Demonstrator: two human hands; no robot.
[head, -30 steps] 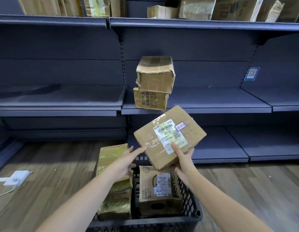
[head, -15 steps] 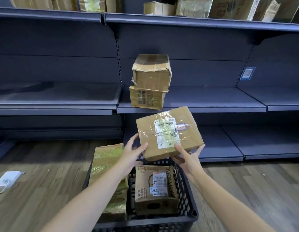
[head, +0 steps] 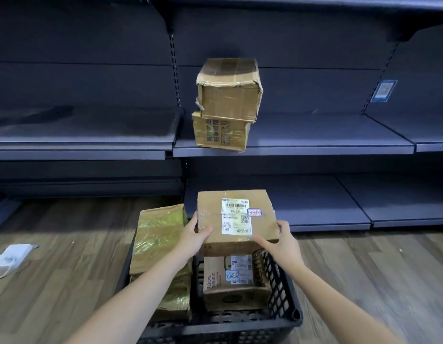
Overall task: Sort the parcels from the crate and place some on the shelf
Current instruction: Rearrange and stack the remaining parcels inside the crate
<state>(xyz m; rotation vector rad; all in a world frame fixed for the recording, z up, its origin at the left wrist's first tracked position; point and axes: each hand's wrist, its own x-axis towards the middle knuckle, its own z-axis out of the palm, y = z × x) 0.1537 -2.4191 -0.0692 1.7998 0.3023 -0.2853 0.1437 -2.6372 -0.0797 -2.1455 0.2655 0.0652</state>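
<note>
The labelled parcel (head: 236, 219), tilted a second ago, now sits level and square. The left hand (head: 193, 235) has come onto its left edge, and the right hand (head: 281, 242) has shifted to its right corner.

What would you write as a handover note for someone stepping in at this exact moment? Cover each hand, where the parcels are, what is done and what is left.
Left hand grips the left edge of the labelled parcel; right hand holds its right near corner. The parcel is in the air above the black crate.
In the crate: a tall parcel wrapped in yellowish tape on the left and a printed carton on the right.
Done: two taped boxes are stacked on the middle shelf, the upper box on the lower box.
Left: place the held parcel, then sort the two in the crate.
</note>
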